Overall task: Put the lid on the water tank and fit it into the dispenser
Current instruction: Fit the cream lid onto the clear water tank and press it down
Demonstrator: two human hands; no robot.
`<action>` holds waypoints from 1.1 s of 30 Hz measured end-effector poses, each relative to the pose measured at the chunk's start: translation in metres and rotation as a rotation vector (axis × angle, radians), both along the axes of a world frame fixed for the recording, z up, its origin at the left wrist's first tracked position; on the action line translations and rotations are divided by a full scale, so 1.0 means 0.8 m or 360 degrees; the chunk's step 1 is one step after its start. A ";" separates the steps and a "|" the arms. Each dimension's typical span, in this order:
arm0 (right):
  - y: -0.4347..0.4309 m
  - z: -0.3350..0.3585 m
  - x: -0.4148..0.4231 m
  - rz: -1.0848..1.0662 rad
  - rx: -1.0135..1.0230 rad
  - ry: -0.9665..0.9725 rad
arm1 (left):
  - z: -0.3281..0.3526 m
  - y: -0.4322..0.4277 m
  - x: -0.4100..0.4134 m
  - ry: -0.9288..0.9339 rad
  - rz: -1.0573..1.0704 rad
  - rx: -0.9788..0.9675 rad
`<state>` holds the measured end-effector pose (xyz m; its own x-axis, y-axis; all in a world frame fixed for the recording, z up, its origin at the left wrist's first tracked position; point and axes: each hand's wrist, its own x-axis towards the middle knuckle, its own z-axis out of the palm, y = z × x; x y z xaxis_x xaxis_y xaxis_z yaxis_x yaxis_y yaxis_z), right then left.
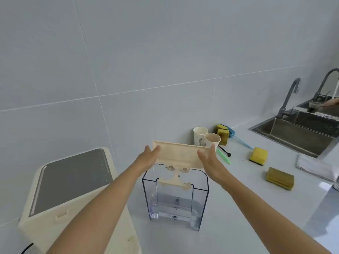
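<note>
A clear plastic water tank (175, 198) stands upright on the white counter, open at the top, with a little water at its bottom. Just above its rim I hold the cream lid (178, 154) tilted, its underside facing me and its bracket hanging down into the tank mouth. My left hand (148, 158) grips the lid's left end and my right hand (211, 160) grips its right end. The cream dispenser (73, 182) with a grey top panel stands to the left of the tank.
Two paper cups (206, 139) stand behind the lid by the tiled wall. Yellow sponges (258, 155) (279, 178), a blue brush (238, 137) and a green stick lie to the right. A steel sink (297, 134) with taps is far right; another person's hand holds a cup there.
</note>
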<state>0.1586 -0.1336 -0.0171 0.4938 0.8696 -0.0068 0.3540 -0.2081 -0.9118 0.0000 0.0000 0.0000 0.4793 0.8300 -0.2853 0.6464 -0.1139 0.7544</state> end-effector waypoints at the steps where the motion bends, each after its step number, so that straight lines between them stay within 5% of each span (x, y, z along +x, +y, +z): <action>1: 0.000 0.002 -0.002 -0.0041 0.0001 0.0058 | 0.001 0.001 0.000 -0.0035 0.0012 -0.0040; 15: -0.016 0.023 -0.013 -0.0256 0.0110 0.0393 | 0.003 -0.004 -0.004 -0.0542 0.0221 -0.0246; 21: -0.030 0.015 -0.028 -0.0309 0.0194 0.0343 | -0.010 -0.021 -0.013 -0.0814 0.0380 -0.0185; 33: -0.074 -0.027 -0.076 -0.0309 0.0157 0.0063 | -0.058 -0.052 -0.043 -0.0905 0.0514 -0.0061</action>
<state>0.0976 -0.1930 -0.0385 0.6530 0.7557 0.0510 0.2793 -0.1776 -0.9436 -0.0346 -0.0417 -0.0468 0.2926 0.9517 -0.0930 0.1429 0.0526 0.9883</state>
